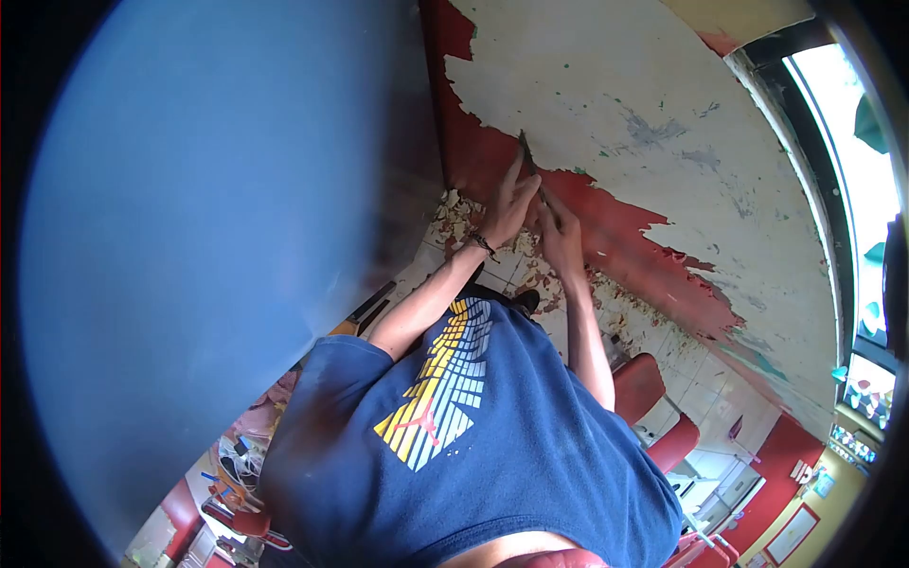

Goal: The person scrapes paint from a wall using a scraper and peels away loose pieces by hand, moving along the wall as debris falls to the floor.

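Note:
A dark, narrow scraper (526, 151) meets the wall where red paint borders bare, pale plaster. My right hand (561, 232) is closed round its lower end, which the fingers mostly hide. Higher up, my left hand (507, 210), with a dark bracelet at the wrist, holds the scraper near its blade, the thumb and fingers lying along it. The remaining red paint (615, 222) has a ragged upper edge and runs along the lower wall. Above it, the stripped plaster (587, 76) carries grey and green patches.
Paint flakes (535, 275) litter the tiled floor below the wall. A large, blurred blue surface (208, 208) stands close on the left. Red chairs (639, 386) are at the lower right, and a bright window (838, 104) is at the far right. Cables and clutter (237, 459) lie lower left.

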Motion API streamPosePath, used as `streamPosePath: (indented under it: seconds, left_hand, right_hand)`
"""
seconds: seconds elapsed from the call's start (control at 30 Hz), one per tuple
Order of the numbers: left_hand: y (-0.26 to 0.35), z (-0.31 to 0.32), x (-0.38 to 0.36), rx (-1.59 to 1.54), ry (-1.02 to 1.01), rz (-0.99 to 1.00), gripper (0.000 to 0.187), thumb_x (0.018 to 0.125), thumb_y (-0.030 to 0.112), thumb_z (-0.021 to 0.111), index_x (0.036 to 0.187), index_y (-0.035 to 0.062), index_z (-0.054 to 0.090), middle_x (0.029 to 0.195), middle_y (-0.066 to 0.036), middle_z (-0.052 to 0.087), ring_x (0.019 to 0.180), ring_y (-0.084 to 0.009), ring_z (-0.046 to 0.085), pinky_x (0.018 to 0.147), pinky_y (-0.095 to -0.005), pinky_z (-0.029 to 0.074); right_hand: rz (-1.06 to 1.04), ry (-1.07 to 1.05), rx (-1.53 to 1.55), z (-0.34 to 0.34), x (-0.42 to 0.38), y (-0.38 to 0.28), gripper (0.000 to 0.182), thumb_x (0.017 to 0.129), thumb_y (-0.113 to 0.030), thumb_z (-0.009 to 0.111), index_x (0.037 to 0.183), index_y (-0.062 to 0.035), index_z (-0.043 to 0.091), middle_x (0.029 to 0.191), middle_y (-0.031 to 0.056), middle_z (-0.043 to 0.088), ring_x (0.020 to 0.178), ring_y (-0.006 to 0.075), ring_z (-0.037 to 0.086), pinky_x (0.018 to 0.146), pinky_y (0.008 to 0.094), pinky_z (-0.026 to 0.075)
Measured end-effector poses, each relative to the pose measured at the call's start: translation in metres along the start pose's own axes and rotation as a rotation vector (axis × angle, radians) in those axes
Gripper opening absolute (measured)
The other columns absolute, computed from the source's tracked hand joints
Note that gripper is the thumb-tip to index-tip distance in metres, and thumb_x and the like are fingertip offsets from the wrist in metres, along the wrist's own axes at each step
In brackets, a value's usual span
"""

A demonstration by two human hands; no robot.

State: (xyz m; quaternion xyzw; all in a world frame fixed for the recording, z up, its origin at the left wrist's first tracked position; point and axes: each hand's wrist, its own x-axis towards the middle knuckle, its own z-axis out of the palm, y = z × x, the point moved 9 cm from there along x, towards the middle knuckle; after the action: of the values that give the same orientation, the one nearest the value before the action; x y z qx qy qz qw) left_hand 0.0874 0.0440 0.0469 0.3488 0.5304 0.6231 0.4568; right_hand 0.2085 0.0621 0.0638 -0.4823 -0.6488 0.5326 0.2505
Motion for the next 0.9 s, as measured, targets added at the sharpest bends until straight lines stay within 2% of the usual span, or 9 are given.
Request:
streamPosePath:
  seconds: [0.07,0.1,0.17,0.23,0.27,0.3,0.37,0.6,0.9]
  left_hand:
    - [-0.003,0.004,0.004,-0.071,-0.027,0.009,0.068,0.097,0.028,0.049,0.145,-0.0047,0.014,0.126,-0.019,0.053,0.114,-0.0213,0.053,0.092,-0.0310,0.044]
    - [-0.007,-0.001,0.007,-0.103,0.009,-0.012,0.062,0.097,0.028,0.049,0.143,-0.0029,0.022,0.123,-0.016,0.055,0.111,-0.0202,0.055,0.087,-0.0296,0.046]
    - [-0.015,-0.010,0.010,-0.125,0.030,-0.050,0.056,0.097,0.028,0.049,0.141,-0.0010,0.030,0.120,-0.014,0.058,0.108,-0.0190,0.058,0.081,-0.0283,0.047]
    - [-0.032,-0.040,0.024,-0.152,0.190,-0.166,0.044,0.095,0.032,0.051,0.129,0.0047,0.047,0.111,-0.008,0.063,0.097,-0.0166,0.062,0.072,-0.0270,0.046]
    - [-0.035,-0.048,0.034,-0.144,0.178,-0.173,0.044,0.095,0.032,0.051,0.129,0.0047,0.047,0.111,-0.008,0.063,0.097,-0.0166,0.062,0.072,-0.0270,0.046]
    - [-0.049,-0.063,0.043,-0.124,0.236,-0.303,0.041,0.094,0.034,0.052,0.123,0.0048,0.051,0.109,-0.008,0.064,0.094,-0.0167,0.063,0.072,-0.0277,0.047]
    - [-0.068,-0.081,0.058,-0.100,0.290,-0.440,0.040,0.093,0.036,0.054,0.117,0.0049,0.055,0.107,-0.007,0.064,0.090,-0.0169,0.064,0.072,-0.0284,0.047]
    - [-0.072,-0.083,0.071,-0.052,0.296,-0.319,0.031,0.092,0.038,0.057,0.098,0.0073,0.056,0.097,-0.007,0.066,0.081,-0.0132,0.064,0.069,-0.0294,0.046]
    - [-0.054,-0.083,0.074,0.022,0.444,-0.060,0.023,0.092,0.021,0.057,0.089,-0.0017,0.058,0.085,-0.010,0.067,0.075,-0.0149,0.065,0.065,-0.0271,0.049]
  right_hand:
    - [-0.307,0.064,-0.295,-0.014,0.005,-0.053,0.034,0.088,-0.014,0.051,0.120,-0.0005,0.058,0.088,0.0232,0.067,0.076,0.0382,0.066,0.072,0.0423,0.050]
    - [-0.297,0.074,-0.289,-0.023,0.006,-0.074,0.034,0.088,-0.014,0.051,0.120,-0.0005,0.058,0.088,0.0232,0.067,0.076,0.0382,0.066,0.072,0.0423,0.050]
    - [-0.004,-0.101,-0.473,-0.027,0.009,-0.083,0.031,0.086,-0.015,0.053,0.114,-0.0024,0.061,0.087,0.0303,0.061,0.088,0.0443,0.060,0.077,0.0462,0.048]
    - [0.080,-0.115,-0.544,-0.035,0.015,-0.075,0.030,0.085,-0.017,0.055,0.111,-0.0050,0.062,0.081,0.0290,0.061,0.086,0.0443,0.059,0.077,0.0476,0.048]
    - [0.010,-0.117,-0.562,-0.035,0.017,-0.083,0.033,0.086,-0.019,0.054,0.116,-0.0060,0.061,0.079,0.0271,0.061,0.081,0.0386,0.062,0.076,0.0443,0.047]
    - [-0.060,-0.119,-0.581,-0.035,0.017,-0.090,0.036,0.088,-0.021,0.054,0.121,-0.0070,0.059,0.076,0.0252,0.061,0.076,0.0329,0.065,0.074,0.0409,0.047]
    - [0.019,-0.144,-0.587,-0.041,0.019,-0.081,0.036,0.088,-0.021,0.054,0.121,-0.0067,0.059,0.081,0.0251,0.062,0.080,0.0321,0.066,0.076,0.0403,0.047]
    - [0.171,-0.203,-0.361,-0.075,-0.001,-0.063,0.036,0.092,-0.020,0.054,0.124,-0.0067,0.057,0.111,0.0196,0.064,0.100,0.0276,0.063,0.088,0.0356,0.046]
    - [0.180,-0.298,-0.398,-0.095,0.009,-0.047,0.038,0.090,-0.021,0.057,0.125,-0.0077,0.057,0.109,0.0182,0.065,0.096,0.0256,0.063,0.086,0.0343,0.047]
